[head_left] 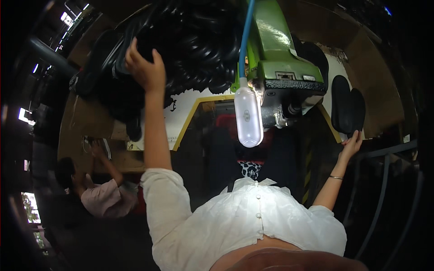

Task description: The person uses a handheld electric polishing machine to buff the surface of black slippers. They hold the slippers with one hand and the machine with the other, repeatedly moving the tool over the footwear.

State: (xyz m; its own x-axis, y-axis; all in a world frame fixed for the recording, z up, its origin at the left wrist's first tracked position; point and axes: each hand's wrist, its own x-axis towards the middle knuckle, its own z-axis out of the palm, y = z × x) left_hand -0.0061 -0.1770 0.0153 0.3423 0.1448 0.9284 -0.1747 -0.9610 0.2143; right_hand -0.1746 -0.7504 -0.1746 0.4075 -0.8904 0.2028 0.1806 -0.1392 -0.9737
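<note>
My left hand [147, 67] reaches into a large pile of black shoe soles [194, 45] at the upper left. Its thumb stands away from the fingers, and the fingertips are at the edge of a dark sole [120, 58]. On the right, my right hand [351, 143] pinches the lower end of a black shoe sole [357, 110]. Another black sole [340, 101] lies alongside, partly overlapped. Between my hands stands a green machine [282, 49] with a dark metal head [294, 92].
A lit white lamp [248, 117] on a blue cable [247, 40] hangs before the machine. The white worktop [185, 108] has a yellow-edged cutout [187, 118]. Cardboard walls [375, 67] surround it. A grey metal rail [386, 151] is at the right. Another person [106, 194] sits at the lower left.
</note>
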